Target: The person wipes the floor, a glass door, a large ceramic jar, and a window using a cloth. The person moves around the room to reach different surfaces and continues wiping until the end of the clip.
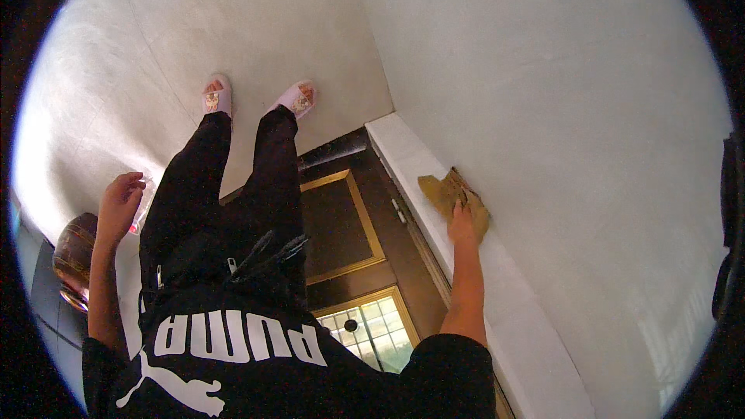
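My right hand (464, 221) grips a tan-brown cloth (439, 191), bunched under the fingers. The cloth lies against the white door surround (401, 142), where it meets the pale wall (553, 128). Off to the left, my left hand (121, 201) hangs with its fingers loosely bent and nothing seen in them. Just beside its fingers, partly behind them, shows a clear plastic item (145, 201) with a bit of red; what it is I cannot tell.
A dark brown door (343, 227) with gold-coloured trim and a glazed panel (381, 326) stands beside my legs. A shiny brown pot-like vessel (75, 250) is near my left forearm. My feet, in pink slippers (216, 99), rest on the pale floor (262, 23).
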Demonstrator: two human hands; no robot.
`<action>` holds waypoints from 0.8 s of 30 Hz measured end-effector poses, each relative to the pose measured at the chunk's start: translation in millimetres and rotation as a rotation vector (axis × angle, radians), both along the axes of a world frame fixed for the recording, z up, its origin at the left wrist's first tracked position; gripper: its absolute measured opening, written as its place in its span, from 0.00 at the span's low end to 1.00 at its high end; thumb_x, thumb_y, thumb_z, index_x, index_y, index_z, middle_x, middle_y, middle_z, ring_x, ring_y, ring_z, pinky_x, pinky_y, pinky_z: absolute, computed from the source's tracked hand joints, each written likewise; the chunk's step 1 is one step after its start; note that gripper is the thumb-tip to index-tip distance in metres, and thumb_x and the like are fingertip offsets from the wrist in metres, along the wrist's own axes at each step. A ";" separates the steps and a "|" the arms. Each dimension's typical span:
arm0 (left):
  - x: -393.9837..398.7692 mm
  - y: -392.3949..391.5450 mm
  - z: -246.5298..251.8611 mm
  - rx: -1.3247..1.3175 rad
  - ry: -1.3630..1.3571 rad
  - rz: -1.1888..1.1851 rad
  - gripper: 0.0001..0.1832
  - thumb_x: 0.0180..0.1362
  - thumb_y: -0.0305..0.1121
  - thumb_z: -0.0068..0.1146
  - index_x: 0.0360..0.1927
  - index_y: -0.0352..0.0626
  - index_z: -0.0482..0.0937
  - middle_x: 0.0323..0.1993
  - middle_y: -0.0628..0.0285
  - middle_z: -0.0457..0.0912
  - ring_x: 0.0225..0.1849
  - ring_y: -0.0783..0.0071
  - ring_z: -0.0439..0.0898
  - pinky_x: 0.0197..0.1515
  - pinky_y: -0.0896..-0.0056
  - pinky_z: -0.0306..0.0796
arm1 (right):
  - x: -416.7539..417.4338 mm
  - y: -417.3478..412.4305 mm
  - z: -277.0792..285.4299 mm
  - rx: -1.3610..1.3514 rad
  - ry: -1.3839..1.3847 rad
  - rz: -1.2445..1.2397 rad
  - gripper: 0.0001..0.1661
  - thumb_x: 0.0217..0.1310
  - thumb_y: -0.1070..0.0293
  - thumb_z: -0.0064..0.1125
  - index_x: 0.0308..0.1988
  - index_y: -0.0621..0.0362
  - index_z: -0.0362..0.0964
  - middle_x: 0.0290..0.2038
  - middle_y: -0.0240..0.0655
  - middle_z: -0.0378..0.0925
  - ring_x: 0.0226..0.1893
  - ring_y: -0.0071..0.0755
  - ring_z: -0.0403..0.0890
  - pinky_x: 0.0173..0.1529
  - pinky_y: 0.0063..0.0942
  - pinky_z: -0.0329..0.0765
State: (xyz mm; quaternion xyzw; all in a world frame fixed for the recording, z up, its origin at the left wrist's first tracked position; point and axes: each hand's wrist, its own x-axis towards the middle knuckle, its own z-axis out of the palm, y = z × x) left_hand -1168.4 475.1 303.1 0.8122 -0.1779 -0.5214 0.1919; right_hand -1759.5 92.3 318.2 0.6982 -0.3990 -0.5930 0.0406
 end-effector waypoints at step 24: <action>-38.1 -64.2 -48.6 0.284 0.084 -0.042 0.16 0.52 0.18 0.45 0.46 0.37 0.70 0.39 0.58 0.75 0.41 0.73 0.75 0.45 0.74 0.69 | 34.0 -31.3 -284.3 0.270 -0.107 -0.126 0.20 0.53 0.65 0.44 0.47 0.55 0.67 0.53 0.40 0.65 0.53 0.43 0.65 0.55 0.40 0.64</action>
